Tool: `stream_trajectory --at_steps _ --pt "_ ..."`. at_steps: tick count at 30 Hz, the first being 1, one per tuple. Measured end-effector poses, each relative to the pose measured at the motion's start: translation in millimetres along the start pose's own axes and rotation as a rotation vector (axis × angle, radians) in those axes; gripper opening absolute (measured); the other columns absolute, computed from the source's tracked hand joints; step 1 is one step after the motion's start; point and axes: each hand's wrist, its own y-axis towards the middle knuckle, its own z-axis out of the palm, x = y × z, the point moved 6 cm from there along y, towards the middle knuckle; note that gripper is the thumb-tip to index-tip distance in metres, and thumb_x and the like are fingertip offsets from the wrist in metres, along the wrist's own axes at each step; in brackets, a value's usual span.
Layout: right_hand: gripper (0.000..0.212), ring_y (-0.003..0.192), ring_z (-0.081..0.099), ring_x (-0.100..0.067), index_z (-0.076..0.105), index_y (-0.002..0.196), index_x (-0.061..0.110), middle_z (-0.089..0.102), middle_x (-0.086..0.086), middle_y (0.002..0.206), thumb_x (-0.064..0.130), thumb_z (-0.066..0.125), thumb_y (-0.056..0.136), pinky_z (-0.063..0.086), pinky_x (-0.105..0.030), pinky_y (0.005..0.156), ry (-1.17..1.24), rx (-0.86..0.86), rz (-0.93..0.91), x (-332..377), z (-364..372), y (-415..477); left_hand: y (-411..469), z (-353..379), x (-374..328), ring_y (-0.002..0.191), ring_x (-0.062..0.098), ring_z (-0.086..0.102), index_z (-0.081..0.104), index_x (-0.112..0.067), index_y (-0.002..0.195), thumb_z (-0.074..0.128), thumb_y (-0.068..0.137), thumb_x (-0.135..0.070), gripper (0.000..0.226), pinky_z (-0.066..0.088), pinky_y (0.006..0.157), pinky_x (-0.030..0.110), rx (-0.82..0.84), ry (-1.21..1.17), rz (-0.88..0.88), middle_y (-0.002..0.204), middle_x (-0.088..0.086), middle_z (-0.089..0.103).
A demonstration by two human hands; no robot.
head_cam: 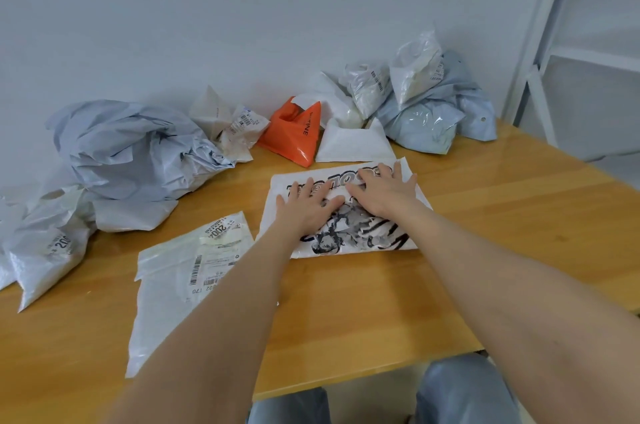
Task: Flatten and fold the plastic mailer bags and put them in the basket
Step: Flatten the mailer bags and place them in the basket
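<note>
A white mailer bag [374, 243] with black cartoon print and lettering lies flat on the wooden table [502, 209], in the middle. My left hand [308, 207] presses on it with fingers spread and straight. My right hand [382, 189] lies flat beside it on the same bag, fingers spread toward the far edge. A flattened clear-white mailer [180, 285] with shipping labels lies to the left, partly under my left forearm. No basket is in view.
Crumpled mailers crowd the back of the table: a big grey pile [131, 153] at left, an orange bag [294, 132], a folded white bag [353, 144], and a grey-blue heap [426, 105] at right. A white shelf frame [554, 42] stands right of the table.
</note>
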Motion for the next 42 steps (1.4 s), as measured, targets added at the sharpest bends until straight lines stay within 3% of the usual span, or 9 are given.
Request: stream_trajectory --at_steps 10,17,42 --pt "0.069 0.146 -0.015 -0.033 0.009 0.153 0.035 -0.007 -0.003 0.162 0.067 0.019 0.094 -0.007 -0.06 0.114 -0.096 0.035 -0.052 8.1 -0.2 17.9 2.6 8.0 3.3 0.148 0.027 -0.003 0.008 -0.043 0.15 0.015 0.093 -0.067 0.062 0.003 0.116 0.056 -0.02 0.061 -0.052 0.161 -0.001 0.0" --pt "0.068 0.147 -0.011 -0.032 0.008 0.152 0.039 -0.005 -0.001 0.162 0.069 0.017 0.092 -0.007 -0.059 0.114 -0.049 0.114 -0.017 3.0 17.3 21.9 5.1 6.4 2.9 0.148 0.026 -0.003 0.008 -0.042 0.15 0.015 0.093 -0.067 0.063 0.004 0.116 0.056 -0.007 0.068 -0.061 0.161 -0.002 -0.001" --pt "0.069 0.148 -0.003 -0.031 0.015 0.152 0.038 0.003 0.0 0.162 0.07 0.018 0.091 0.0 -0.057 0.115 -0.034 0.083 -0.02 1.0 24.1 21.6 5.4 7.5 4.1 0.148 0.026 0.0 0.012 -0.042 0.15 0.014 0.093 -0.068 0.063 0.005 0.116 0.056 -0.015 0.082 -0.065 0.161 -0.002 0.002"
